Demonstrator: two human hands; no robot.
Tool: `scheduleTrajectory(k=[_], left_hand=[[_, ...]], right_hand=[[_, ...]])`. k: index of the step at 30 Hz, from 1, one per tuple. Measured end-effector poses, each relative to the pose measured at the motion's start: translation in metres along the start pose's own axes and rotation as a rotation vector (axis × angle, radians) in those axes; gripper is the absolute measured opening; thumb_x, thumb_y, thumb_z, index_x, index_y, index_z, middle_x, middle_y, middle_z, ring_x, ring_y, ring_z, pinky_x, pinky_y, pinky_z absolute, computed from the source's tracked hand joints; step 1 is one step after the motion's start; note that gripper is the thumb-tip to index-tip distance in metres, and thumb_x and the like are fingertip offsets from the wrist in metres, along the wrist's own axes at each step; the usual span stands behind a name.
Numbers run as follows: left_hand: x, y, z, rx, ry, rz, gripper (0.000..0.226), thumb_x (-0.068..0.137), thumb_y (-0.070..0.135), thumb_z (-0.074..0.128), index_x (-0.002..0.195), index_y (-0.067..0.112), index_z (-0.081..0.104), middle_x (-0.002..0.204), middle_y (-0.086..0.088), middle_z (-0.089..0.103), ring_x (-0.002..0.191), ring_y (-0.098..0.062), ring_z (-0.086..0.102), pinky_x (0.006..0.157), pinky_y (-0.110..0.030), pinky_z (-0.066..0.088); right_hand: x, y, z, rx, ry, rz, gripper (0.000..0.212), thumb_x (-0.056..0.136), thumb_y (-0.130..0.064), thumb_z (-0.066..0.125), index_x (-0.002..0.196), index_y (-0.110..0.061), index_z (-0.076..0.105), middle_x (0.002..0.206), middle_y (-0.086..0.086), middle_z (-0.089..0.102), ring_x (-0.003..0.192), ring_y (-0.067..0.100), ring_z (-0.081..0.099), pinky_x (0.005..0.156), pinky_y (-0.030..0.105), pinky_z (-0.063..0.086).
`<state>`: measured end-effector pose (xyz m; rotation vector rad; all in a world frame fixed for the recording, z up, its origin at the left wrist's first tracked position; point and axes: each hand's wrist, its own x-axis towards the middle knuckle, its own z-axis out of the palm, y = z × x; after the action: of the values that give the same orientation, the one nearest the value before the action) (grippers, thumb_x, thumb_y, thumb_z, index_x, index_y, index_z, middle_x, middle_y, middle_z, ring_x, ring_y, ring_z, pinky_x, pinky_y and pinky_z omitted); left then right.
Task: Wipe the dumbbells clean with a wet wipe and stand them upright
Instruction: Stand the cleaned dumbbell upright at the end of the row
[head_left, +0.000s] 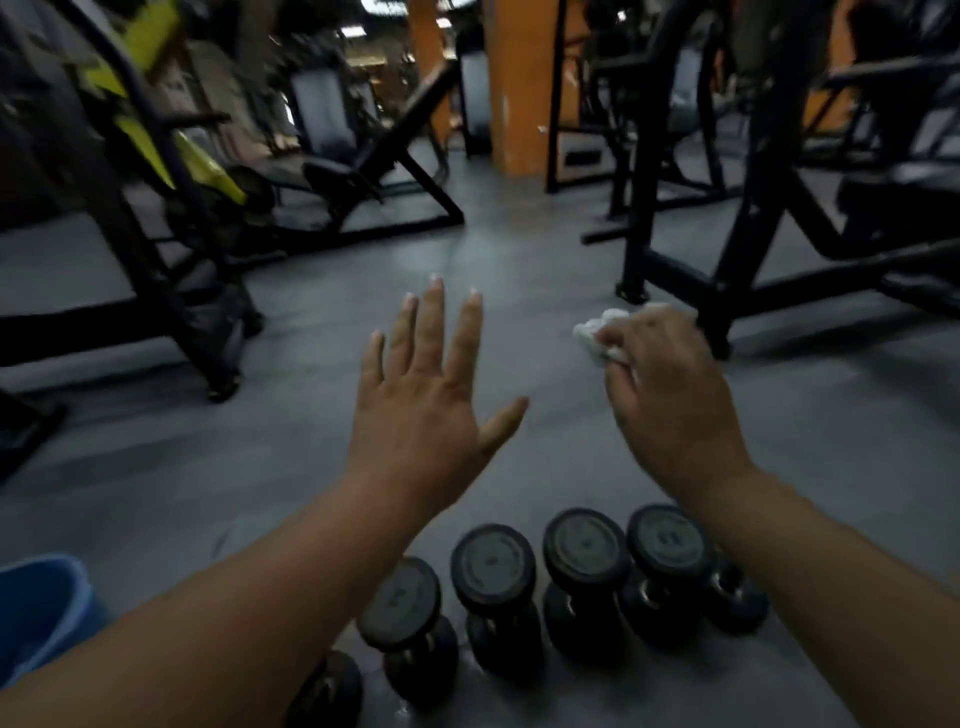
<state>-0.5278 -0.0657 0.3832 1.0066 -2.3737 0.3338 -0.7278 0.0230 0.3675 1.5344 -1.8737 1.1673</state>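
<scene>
Several black dumbbells (493, 571) stand upright in a row on the grey gym floor, low in the head view; one more (327, 691) is partly cut off under my left forearm. My left hand (426, 400) hovers above the floor with fingers spread straight, holding nothing. My right hand (670, 395) is raised to the right of it and grips a crumpled white wet wipe (597, 332) in its curled fingers. Both hands are well beyond the dumbbells and touch none of them.
A blue bucket (41, 608) sits at the lower left edge. Black machine frames (727, 270) stand at the right, a yellow-and-black machine (171, 156) at the left, and an orange pillar (519, 88) behind. Grey floor lies between them.
</scene>
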Motion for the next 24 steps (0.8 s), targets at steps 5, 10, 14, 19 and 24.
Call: scheduleTrajectory(k=[5, 10, 14, 19, 24], left_hand=[[-0.047, -0.081, -0.134, 0.101, 0.123, -0.122, 0.088, 0.087, 0.078, 0.018, 0.153, 0.033, -0.021, 0.164, -0.002, -0.021, 0.151, -0.021, -0.013, 0.122, -0.045, 0.002], [-0.112, -0.156, -0.245, 0.22, 0.199, -0.244, 0.088, 0.09, 0.075, 0.024, 0.157, 0.028, -0.008, 0.166, -0.006, -0.009, 0.153, -0.025, -0.003, 0.12, -0.047, 0.006], [-0.177, -0.214, -0.296, 0.316, 0.196, -0.35, 0.088, 0.089, 0.075, 0.021, 0.158, 0.026, -0.003, 0.166, -0.007, -0.004, 0.152, -0.028, 0.003, 0.119, -0.05, 0.01], [-0.269, -0.288, -0.295, 0.408, 0.117, -0.528, 0.089, 0.088, 0.075, 0.02, 0.158, 0.025, -0.004, 0.166, -0.008, -0.005, 0.152, -0.028, 0.003, 0.119, -0.053, 0.012], [-0.322, -0.344, -0.243, 0.386, -0.016, -0.657, 0.09, 0.087, 0.074, 0.026, 0.158, 0.025, -0.003, 0.166, -0.009, -0.003, 0.152, -0.03, 0.005, 0.118, -0.056, 0.015]], right_hand=[[0.025, -0.17, -0.02, 0.117, -0.025, -0.178, 0.019, 0.092, -0.012, 0.052, 0.108, -0.015, 0.063, 0.106, 0.004, 0.057, 0.103, 0.029, 0.055, 0.085, 0.043, 0.05], [0.032, -0.324, -0.029, 0.262, -0.012, -0.342, 0.02, 0.094, -0.013, 0.05, 0.109, -0.014, 0.064, 0.105, 0.002, 0.056, 0.098, 0.026, 0.056, 0.074, 0.044, 0.052], [0.021, -0.422, -0.02, 0.329, -0.022, -0.452, 0.02, 0.09, -0.009, 0.057, 0.108, -0.014, 0.064, 0.103, 0.003, 0.056, 0.091, 0.023, 0.054, 0.068, 0.041, 0.052], [-0.014, -0.507, 0.028, 0.42, -0.112, -0.576, 0.022, 0.089, -0.012, 0.055, 0.11, -0.014, 0.064, 0.104, 0.005, 0.055, 0.091, 0.026, 0.053, 0.068, 0.043, 0.051], [-0.048, -0.54, 0.098, 0.435, -0.229, -0.629, 0.025, 0.085, -0.011, 0.052, 0.107, -0.013, 0.064, 0.103, 0.005, 0.057, 0.09, 0.027, 0.053, 0.067, 0.044, 0.048]])
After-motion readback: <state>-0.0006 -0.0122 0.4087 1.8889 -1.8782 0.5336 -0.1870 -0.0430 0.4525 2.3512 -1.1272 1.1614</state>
